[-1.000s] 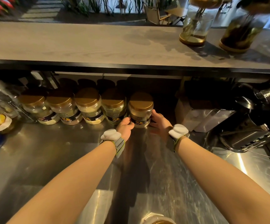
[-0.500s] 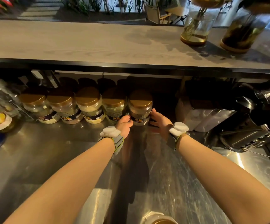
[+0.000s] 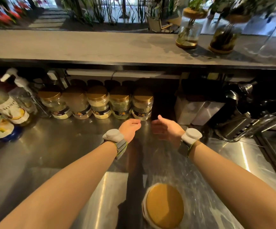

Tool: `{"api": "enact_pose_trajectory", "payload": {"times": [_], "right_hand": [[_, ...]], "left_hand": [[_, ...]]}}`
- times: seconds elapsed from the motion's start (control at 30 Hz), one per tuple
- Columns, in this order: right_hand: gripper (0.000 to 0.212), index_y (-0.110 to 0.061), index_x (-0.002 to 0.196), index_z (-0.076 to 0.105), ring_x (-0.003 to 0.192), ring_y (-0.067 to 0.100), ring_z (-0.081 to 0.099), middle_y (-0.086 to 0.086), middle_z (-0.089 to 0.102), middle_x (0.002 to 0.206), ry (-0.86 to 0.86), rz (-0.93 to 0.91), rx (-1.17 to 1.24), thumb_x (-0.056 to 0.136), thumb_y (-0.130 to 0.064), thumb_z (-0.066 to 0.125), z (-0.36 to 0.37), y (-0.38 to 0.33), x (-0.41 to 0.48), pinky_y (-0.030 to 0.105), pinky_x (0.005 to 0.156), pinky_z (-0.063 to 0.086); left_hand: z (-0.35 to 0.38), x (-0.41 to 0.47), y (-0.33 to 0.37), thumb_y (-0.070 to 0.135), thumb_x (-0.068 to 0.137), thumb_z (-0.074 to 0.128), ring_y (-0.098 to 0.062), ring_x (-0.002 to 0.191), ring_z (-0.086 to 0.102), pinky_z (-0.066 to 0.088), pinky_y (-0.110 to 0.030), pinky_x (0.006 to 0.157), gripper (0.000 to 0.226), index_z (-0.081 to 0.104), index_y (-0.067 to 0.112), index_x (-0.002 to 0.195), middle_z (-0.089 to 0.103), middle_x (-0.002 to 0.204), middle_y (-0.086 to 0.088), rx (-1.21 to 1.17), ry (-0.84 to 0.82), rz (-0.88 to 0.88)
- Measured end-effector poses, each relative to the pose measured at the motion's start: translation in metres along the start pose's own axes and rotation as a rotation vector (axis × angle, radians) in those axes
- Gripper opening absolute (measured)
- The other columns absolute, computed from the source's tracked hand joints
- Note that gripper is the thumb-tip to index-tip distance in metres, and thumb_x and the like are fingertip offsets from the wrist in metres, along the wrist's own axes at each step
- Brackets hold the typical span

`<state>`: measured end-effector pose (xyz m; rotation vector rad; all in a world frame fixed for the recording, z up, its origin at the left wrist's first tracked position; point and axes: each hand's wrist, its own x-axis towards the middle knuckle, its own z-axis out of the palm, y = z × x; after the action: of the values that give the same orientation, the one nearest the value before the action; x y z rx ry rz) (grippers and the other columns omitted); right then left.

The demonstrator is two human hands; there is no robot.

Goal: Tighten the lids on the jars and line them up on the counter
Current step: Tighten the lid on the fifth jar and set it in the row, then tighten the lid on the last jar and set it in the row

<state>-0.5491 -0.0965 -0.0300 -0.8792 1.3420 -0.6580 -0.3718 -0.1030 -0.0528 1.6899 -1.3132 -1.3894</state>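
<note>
Left hand (image 3: 129, 128) and right hand (image 3: 165, 128) have let go of the end jar (image 3: 142, 105), each grip slack and empty; the nearer jar (image 3: 164, 205) waits.

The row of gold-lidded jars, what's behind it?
Behind the row of jars, dark rounded tops show, perhaps a second row. Their bodies are covered by the front jars, and shadow under the shelf hides the rest.
</note>
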Motion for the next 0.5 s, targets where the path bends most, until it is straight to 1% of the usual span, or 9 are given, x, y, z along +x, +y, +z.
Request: {"api": "enact_pose_trajectory", "payload": {"times": [0.07,0.13,0.2,0.27,0.3,0.37,0.43,0.5], "right_hand": [[0.047,-0.011,0.114,0.062,0.099,0.025,0.059,0.010,0.066,0.108,-0.031,-0.017,-0.033,0.097,-0.048,0.041,-0.001,0.006,-0.021,0.034,0.076,0.044],[0.040,-0.015,0.108,0.061,0.093,0.023,0.060,0.008,0.066,0.105,-0.057,-0.033,-0.069,0.097,-0.047,0.041,-0.003,0.014,-0.042,0.032,0.073,0.043],[0.038,-0.014,0.108,0.061,0.088,0.022,0.060,0.007,0.067,0.101,-0.070,-0.054,-0.086,0.098,-0.045,0.040,-0.005,0.024,-0.066,0.032,0.072,0.044],[0.038,-0.013,0.112,0.060,0.086,0.020,0.061,0.006,0.067,0.099,-0.074,-0.071,-0.080,0.098,-0.042,0.041,-0.009,0.031,-0.079,0.031,0.071,0.044],[0.038,-0.012,0.113,0.060,0.087,0.021,0.062,0.006,0.068,0.099,-0.067,-0.079,-0.081,0.098,-0.041,0.042,-0.011,0.036,-0.087,0.032,0.072,0.044],[0.036,-0.011,0.115,0.061,0.095,0.023,0.063,0.008,0.068,0.105,-0.028,-0.086,-0.120,0.099,-0.037,0.042,-0.014,0.050,-0.103,0.036,0.080,0.047],[0.028,-0.014,0.116,0.061,0.102,0.024,0.063,0.007,0.068,0.112,0.016,-0.091,-0.169,0.102,-0.025,0.040,-0.016,0.066,-0.118,0.038,0.086,0.047],[0.027,-0.016,0.116,0.059,0.106,0.024,0.062,0.008,0.066,0.116,0.064,-0.075,-0.230,0.101,-0.011,0.037,-0.021,0.082,-0.123,0.037,0.085,0.047]], "left_hand": [[0.003,-0.018,-0.004,0.019,0.094,0.053,-0.016,0.100,0.057,0.039,-0.027,0.080,0.033,0.057,0.012,0.126,0.063,0.122,-0.007,0.045,0.009,0.041],[0.007,-0.037,-0.009,0.018,0.094,0.052,-0.015,0.096,0.058,0.039,-0.025,0.075,0.033,0.059,0.010,0.125,0.065,0.116,-0.008,0.064,-0.003,0.066],[0.011,-0.060,-0.017,0.018,0.094,0.051,-0.015,0.095,0.059,0.040,-0.025,0.074,0.031,0.060,0.011,0.123,0.066,0.114,-0.008,0.079,-0.025,0.079],[0.013,-0.073,-0.023,0.020,0.094,0.051,-0.014,0.095,0.060,0.043,-0.025,0.077,0.028,0.060,0.014,0.120,0.066,0.113,-0.004,0.092,-0.036,0.075],[0.014,-0.081,-0.028,0.022,0.094,0.052,-0.013,0.096,0.060,0.045,-0.025,0.078,0.027,0.060,0.015,0.119,0.066,0.112,-0.002,0.106,-0.039,0.074],[0.015,-0.101,-0.042,0.023,0.094,0.050,-0.012,0.096,0.060,0.046,-0.025,0.078,0.026,0.060,0.018,0.118,0.065,0.110,0.002,0.156,-0.057,0.067],[0.017,-0.119,-0.059,0.018,0.094,0.049,-0.012,0.098,0.059,0.045,-0.025,0.081,0.026,0.059,0.019,0.118,0.065,0.114,0.001,0.169,-0.085,0.062],[0.021,-0.132,-0.076,0.009,0.092,0.048,-0.012,0.099,0.058,0.044,-0.025,0.083,0.029,0.059,0.017,0.117,0.065,0.119,-0.003,0.153,-0.066,0.043]]}}
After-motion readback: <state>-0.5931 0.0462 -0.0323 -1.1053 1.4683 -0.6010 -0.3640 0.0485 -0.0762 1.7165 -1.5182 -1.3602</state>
